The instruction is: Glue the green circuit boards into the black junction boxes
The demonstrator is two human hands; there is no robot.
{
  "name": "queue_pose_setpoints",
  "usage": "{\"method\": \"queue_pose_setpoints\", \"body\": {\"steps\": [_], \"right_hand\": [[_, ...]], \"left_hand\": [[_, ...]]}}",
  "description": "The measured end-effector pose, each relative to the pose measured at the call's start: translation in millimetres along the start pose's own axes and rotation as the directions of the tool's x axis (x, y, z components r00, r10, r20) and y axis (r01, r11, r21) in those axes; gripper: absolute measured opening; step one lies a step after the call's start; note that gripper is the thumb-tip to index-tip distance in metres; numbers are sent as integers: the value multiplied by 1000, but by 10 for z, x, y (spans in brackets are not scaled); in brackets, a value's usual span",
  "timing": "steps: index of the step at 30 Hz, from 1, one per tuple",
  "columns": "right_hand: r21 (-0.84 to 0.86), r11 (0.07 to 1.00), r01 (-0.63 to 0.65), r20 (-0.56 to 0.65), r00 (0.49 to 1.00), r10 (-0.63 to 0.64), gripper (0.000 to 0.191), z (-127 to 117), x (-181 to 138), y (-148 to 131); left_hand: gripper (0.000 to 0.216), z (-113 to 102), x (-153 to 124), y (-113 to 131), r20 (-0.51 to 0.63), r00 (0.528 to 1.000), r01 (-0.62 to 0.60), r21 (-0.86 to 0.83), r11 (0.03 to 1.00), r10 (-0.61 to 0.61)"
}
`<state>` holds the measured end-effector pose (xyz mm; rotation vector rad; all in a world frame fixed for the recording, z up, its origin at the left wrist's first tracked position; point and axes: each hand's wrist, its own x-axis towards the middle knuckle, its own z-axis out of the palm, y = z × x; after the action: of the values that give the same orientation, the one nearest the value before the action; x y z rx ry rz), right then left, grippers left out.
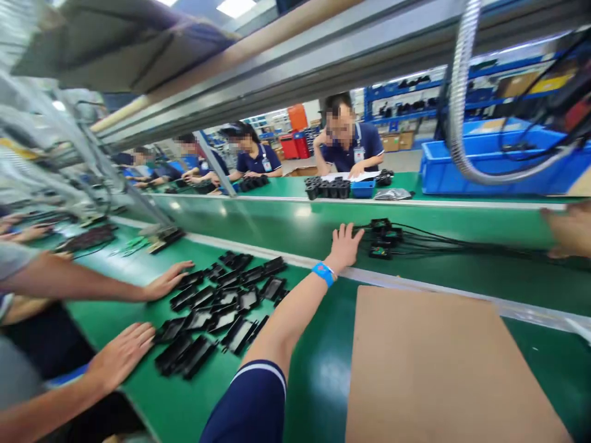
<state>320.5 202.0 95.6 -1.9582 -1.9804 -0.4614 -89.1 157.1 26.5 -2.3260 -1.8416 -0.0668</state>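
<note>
My left hand (345, 247), with a blue band at the wrist, reaches onto the green conveyor belt (277, 224). Its fingers are spread, just left of a small group of black parts (382, 237), one showing a circuit board. Long black cables (462, 241) run from these parts toward the right. At the right edge, my right hand (570, 229) is smeared by motion beside the cable ends, and its grip cannot be made out. Below the belt a brown cardboard sheet (443, 369) lies on the green bench.
Left of my arm, several black plastic housings (231, 301) are spread out, with a co-worker's hands (124, 354) at their edge. Across the belt a person sits by black parts (327, 187) and a blue bin (489, 160). A metal hose (457, 123) hangs at the upper right.
</note>
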Motion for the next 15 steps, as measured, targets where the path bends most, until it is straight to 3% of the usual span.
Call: {"method": "queue_pose_setpoints", "body": {"steps": [1, 3, 5, 7, 8, 10, 13, 15], "right_hand": [[11, 994, 109, 93, 990, -110, 52, 55, -45, -373], [116, 933, 341, 150, 923, -355, 36, 126, -248, -1215], [256, 781, 569, 163, 771, -615, 39, 149, -575, -2096], [384, 592, 709, 134, 592, -795, 39, 136, -942, -2913], [434, 510, 743, 108, 519, -848, 43, 123, -1110, -3275], [509, 396, 764, 72, 421, -904, 57, 97, -1379, -3879], [572, 343, 745, 69, 373, -925, 73, 97, -1609, -4437], [593, 350, 725, 73, 385, -920, 64, 133, -1692, -4559]], "left_hand": [[69, -15, -176, 8, 14, 1000, 0, 1, 1000, 0], [74, -78, -675, -5, 38, 999, -22, -6, 1000, 22], [67, -149, -1318, -90, 48, 998, -49, -17, 999, 50], [58, -178, -1980, -275, 27, 999, 19, -12, 1000, -18], [55, -168, -2272, -403, -14, 991, 133, -35, 991, -133], [58, -107, -2717, -698, -53, 945, 318, -67, 946, -321], [77, 21, -3008, -1104, -43, 911, 406, -80, 910, -410], [81, 89, -3035, -1247, -9, 919, 390, -105, 915, -393]]}}
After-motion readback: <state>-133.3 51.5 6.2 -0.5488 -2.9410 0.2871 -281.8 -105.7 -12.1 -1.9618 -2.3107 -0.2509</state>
